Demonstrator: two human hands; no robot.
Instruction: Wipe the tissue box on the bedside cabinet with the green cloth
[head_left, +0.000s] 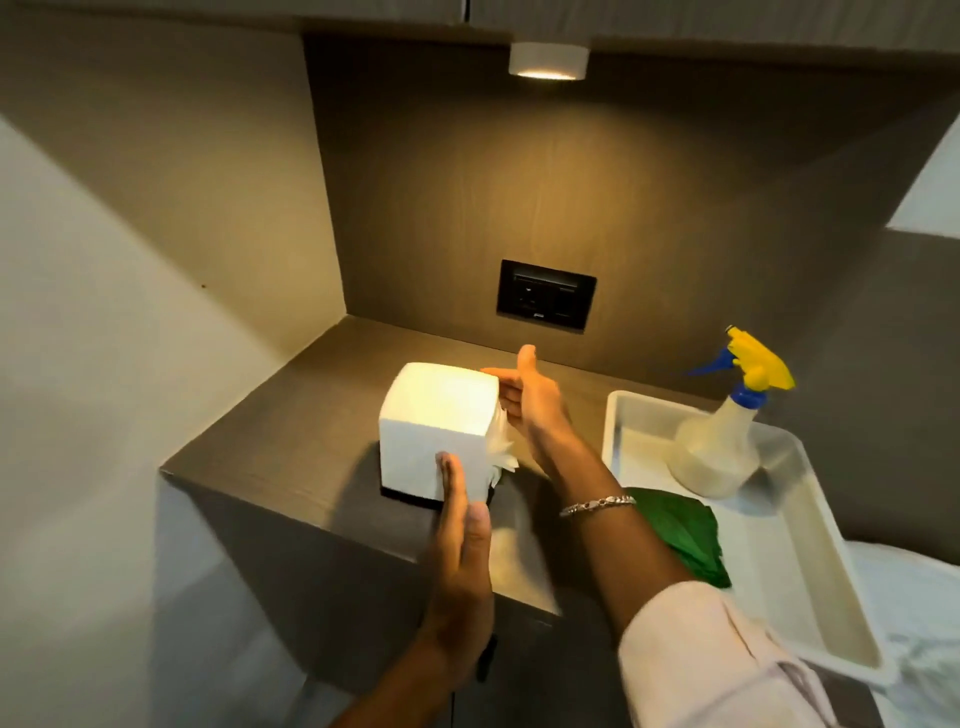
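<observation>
The tissue box (439, 431) stands on the cabinet (291, 441), left of a tray (810, 582) holding the cloth (680, 535).

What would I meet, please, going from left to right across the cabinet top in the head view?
tissue box → right hand → green cloth → spray bottle standing in the white tray. The left hand, at the box's near face, overlaps it and is left out.

The bedside cabinet (322, 415) has a grey-brown wood-grain top set in a lit niche. A white tissue box (436, 431) stands on it, left of middle. At the right, a white tray (618, 415) rests on the top, its near end overhanging the cabinet's right edge.
</observation>
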